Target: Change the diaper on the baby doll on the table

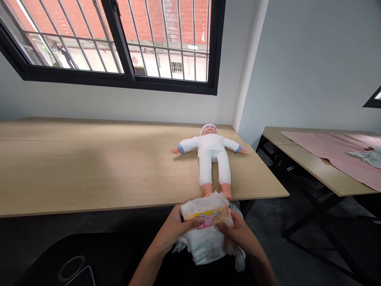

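Observation:
My left hand (177, 223) and my right hand (235, 229) grip the two ends of a folded white diaper (196, 206) with a yellow and pink cartoon print. It is held just in front of the table's near edge. Below it, on my lap, lies a white crumpled bundle (206, 246); I cannot tell whether this is more diapers or a bag. Beyond my hands a baby doll (212, 145) in a white suit with blue cuffs lies on its back. Its arms are spread and its feet point towards me.
The doll lies on a light wood table (119, 171) under a barred window (166, 43). To the right, another table (315, 167) bears a pink cloth (330, 149) and a patterned cloth (369, 157). A phone (81, 278) rests on a black chair (98, 246) at lower left.

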A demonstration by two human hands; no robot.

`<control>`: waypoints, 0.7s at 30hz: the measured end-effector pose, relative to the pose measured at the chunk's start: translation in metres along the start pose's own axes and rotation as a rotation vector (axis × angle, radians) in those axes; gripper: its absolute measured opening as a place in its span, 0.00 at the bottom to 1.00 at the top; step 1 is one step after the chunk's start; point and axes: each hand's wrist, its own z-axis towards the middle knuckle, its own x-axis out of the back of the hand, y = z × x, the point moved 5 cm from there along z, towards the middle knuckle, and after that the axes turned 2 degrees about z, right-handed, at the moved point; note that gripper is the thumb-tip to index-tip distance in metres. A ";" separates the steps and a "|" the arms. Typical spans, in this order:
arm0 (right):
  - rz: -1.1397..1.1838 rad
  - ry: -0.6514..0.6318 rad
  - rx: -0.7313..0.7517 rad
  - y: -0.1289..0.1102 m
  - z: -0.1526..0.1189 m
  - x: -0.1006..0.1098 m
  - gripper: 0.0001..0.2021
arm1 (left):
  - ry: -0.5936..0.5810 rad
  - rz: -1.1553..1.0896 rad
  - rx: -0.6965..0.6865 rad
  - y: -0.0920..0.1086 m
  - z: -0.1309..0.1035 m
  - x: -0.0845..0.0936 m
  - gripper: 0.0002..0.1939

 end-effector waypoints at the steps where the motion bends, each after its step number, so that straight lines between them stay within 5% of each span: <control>1: -0.013 -0.028 -0.014 0.002 0.001 -0.003 0.28 | 0.027 0.010 -0.016 0.003 0.001 0.000 0.23; 6: 0.027 -0.172 0.026 0.002 0.003 -0.027 0.28 | 0.140 0.013 -0.064 0.004 0.000 0.003 0.23; 9: 0.017 -0.096 0.082 0.003 0.000 -0.028 0.29 | 0.187 -0.018 -0.082 0.001 0.000 0.011 0.28; 15: -0.017 0.497 0.194 0.008 -0.018 0.042 0.26 | 0.336 -0.199 -0.150 0.001 0.024 0.030 0.19; 18: -0.100 0.534 0.263 -0.001 -0.016 0.067 0.23 | 0.308 -0.466 -0.019 -0.005 0.048 0.024 0.09; 21: -0.129 0.478 0.243 -0.004 -0.005 0.065 0.23 | 0.219 -0.683 0.172 -0.011 0.064 0.006 0.04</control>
